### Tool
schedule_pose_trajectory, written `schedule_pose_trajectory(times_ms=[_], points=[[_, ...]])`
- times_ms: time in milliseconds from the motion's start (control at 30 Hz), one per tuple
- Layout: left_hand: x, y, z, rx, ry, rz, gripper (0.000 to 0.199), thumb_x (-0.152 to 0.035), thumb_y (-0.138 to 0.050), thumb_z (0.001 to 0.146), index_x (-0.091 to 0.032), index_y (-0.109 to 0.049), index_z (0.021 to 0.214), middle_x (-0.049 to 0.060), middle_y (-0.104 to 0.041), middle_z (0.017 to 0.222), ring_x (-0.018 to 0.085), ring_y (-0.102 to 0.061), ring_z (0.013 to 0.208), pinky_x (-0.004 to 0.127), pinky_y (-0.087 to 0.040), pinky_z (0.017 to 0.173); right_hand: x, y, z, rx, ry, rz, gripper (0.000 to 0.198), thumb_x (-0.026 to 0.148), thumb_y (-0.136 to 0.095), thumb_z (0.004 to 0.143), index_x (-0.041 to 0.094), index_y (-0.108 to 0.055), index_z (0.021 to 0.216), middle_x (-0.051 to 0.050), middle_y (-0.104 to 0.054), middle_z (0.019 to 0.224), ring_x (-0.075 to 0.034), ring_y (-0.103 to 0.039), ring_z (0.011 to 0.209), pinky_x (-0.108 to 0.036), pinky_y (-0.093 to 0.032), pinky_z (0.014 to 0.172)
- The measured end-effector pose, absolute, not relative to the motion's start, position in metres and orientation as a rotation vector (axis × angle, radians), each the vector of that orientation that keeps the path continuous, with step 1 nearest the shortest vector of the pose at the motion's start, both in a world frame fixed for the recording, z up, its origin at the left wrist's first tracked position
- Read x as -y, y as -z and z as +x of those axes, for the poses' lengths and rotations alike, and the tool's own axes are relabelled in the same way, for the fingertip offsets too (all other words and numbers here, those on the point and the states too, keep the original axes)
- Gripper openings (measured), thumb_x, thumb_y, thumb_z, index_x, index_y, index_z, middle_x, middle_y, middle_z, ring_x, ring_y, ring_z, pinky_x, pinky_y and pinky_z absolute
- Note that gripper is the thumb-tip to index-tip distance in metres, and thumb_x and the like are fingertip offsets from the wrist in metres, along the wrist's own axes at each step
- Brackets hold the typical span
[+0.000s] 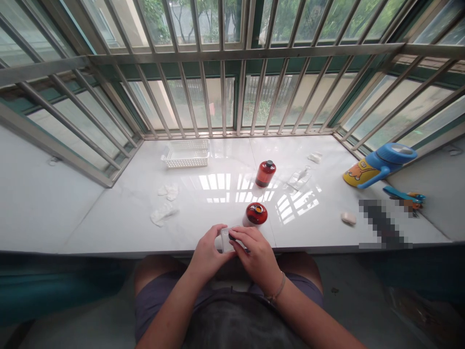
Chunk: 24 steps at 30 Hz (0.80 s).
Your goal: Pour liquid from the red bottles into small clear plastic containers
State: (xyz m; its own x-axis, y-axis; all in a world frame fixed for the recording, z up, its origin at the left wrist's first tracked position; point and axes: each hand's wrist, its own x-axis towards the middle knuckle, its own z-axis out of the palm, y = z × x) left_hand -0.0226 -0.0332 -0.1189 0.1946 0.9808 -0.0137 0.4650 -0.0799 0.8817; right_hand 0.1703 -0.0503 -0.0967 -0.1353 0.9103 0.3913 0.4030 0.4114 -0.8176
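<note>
Near the front edge of the counter, my left hand [210, 250] curls its fingers around a clear, square-sided container [225, 245]. A small black cap [231, 236] shows against that container, pinched in the fingertips of my right hand [254, 249]. Whether the cap sits on the container cannot be made out. Just beyond my hands stands a dark red bottle [255, 215], upright, its round mouth uncovered. A second red bottle [265, 175] with a black cap on it stands farther back.
A white plastic basket [187, 160] sits at the back left, with crumpled white tissues [164, 213] in front. Right of the bottles lies clear packaging [298, 179]. A blue-yellow flask [374, 167], a pale soap-like lump [348, 218] and blue-handled tools [401, 196] are at the right. Window bars close the back.
</note>
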Motion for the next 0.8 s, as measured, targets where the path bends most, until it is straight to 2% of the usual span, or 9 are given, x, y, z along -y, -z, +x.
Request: schedule_pose_trajectory(times_ms=[267, 433, 800], points=[[0.0357, 0.118, -0.0223, -1.313, -0.87, 1.561, 0.065, -0.024, -0.089, 0.073, -0.026, -0.062, 0.132, 0.005, -0.074, 0.134, 0.027, -0.073, 0.126, 0.045, -0.059, 0.114, 0.0496, 0.0977, 0.1666, 1.563, -0.694, -1.11, 0.023, 0.026, -0.077, 0.098, 0.036, -0.083, 0.118, -0.005, -0.083, 0.114, -0.03, -0.074, 0.108, -0.053, -0.055, 0.104], [0.0367, 0.1152, -0.0213, -1.344, -0.876, 1.609, 0.065, -0.018, -0.086, 0.073, -0.028, -0.063, 0.132, 0.004, -0.072, 0.135, 0.027, -0.071, 0.127, 0.047, -0.057, 0.117, 0.0538, 0.096, 0.1639, 1.514, -0.625, -1.214, 0.018, 0.029, -0.082, 0.094, 0.032, -0.078, 0.112, -0.006, -0.08, 0.105, -0.029, -0.07, 0.103, -0.049, -0.056, 0.098], [0.0353, 0.1116, -0.0214, -1.343, -0.86, 1.655, 0.063, -0.019, -0.086, 0.074, -0.027, -0.063, 0.132, 0.006, -0.072, 0.134, 0.028, -0.071, 0.127, 0.047, -0.057, 0.115, 0.0533, 0.0936, 0.1658, 1.582, -0.56, -1.197, 0.021, 0.026, -0.081, 0.095, 0.03, -0.072, 0.113, -0.005, -0.078, 0.107, -0.028, -0.07, 0.104, -0.046, -0.056, 0.096]])
